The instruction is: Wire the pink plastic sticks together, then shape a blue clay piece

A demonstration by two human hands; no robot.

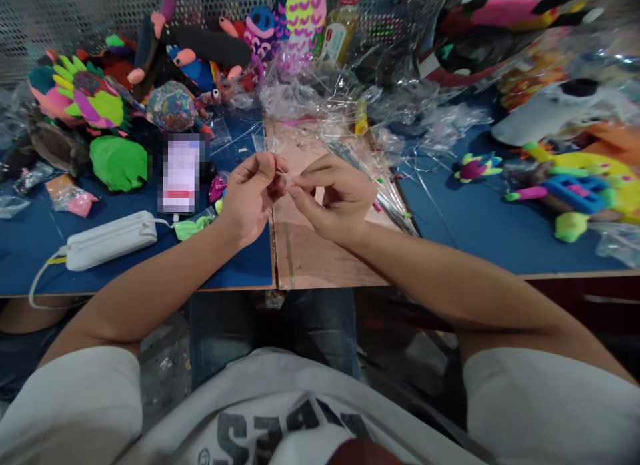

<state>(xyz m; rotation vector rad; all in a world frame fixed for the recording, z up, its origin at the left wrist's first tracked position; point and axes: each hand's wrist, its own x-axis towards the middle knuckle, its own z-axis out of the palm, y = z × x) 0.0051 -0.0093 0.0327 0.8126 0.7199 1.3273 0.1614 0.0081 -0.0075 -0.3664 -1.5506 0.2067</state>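
Writing first: white T-shirt (300,385) carries large dark letters across the chest, upside down from this view; an S-like shape shows at left, the whole word is not readable. Small circled mark beside it. Bottle (336,42) at the far middle has a pale label with red on it, print too small to read. Phone (181,172) at left lies with its screen lit but blurred out.

Thin strand (283,171) between the two hands, above the bare wood-toned strip of the tabletop (325,262). Only a short length shows; its long axis seems to run left to right, dipping slightly toward the right. Ends hidden by the fingers.

Left hand (253,195): thumb and forefinger nearly closed, pinching the strand's left part. Right hand (340,195): thumb and forefinger tips together on the right part, other fingers curled. Fingertips of both hands very close; whether they touch, cannot tell.

Bundle of thin wires (400,215) beside the right hand, slanting from far left to near right. Green clay piece (120,163) left of the phone; white power bank (113,240) nearer.
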